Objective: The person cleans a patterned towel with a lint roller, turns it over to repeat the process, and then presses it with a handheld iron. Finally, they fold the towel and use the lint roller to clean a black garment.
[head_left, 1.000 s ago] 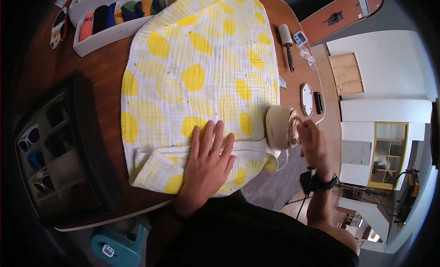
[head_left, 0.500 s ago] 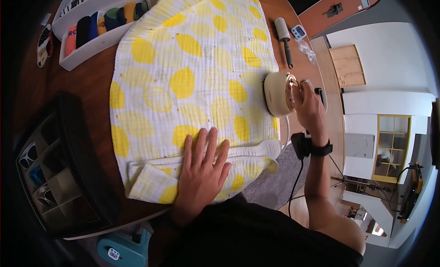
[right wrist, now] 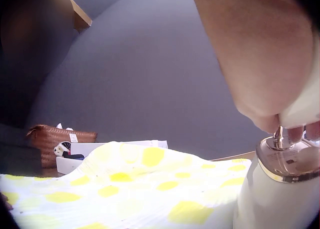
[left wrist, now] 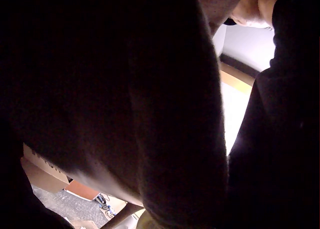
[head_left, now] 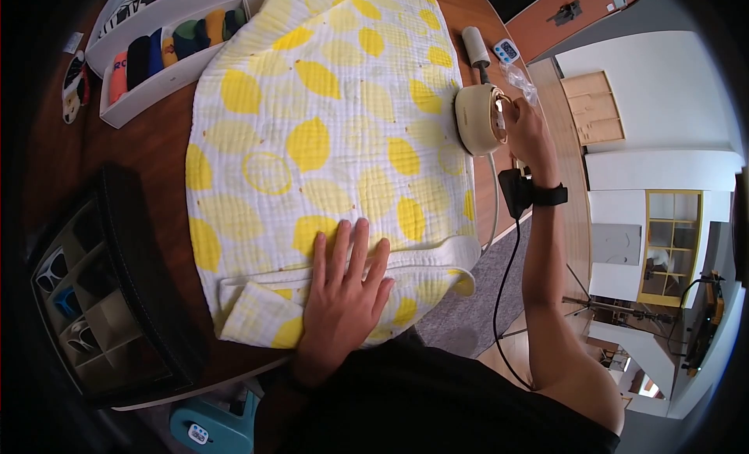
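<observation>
A white cloth with yellow lemons [head_left: 343, 134] covers much of the brown table, its near edge folded over in layers. My left hand [head_left: 343, 294] rests flat on that folded part, fingers spread. At the cloth's right edge, my right hand [head_left: 532, 142] grips the handle of a cream iron-like appliance [head_left: 476, 120] with a copper-coloured top. In the right wrist view, fingers curl round the handle above the cream body [right wrist: 270, 199], beside the cloth [right wrist: 150, 189]. The left wrist view is mostly dark and does not show the left hand's work.
A white box [head_left: 156, 83] of rolled socks stands at the back left, and a dark case [head_left: 148, 282] of glasses at the left. Right of the cloth lie a lint roller [head_left: 474, 47], a small timer [head_left: 505, 51] and clear plastic [head_left: 520, 81]. A pale cord [head_left: 496, 204] hangs from the appliance.
My right hand has moved the appliance along the cloth's right edge, away from my body, towards the lint roller. My left hand has stayed on the folded cloth.
</observation>
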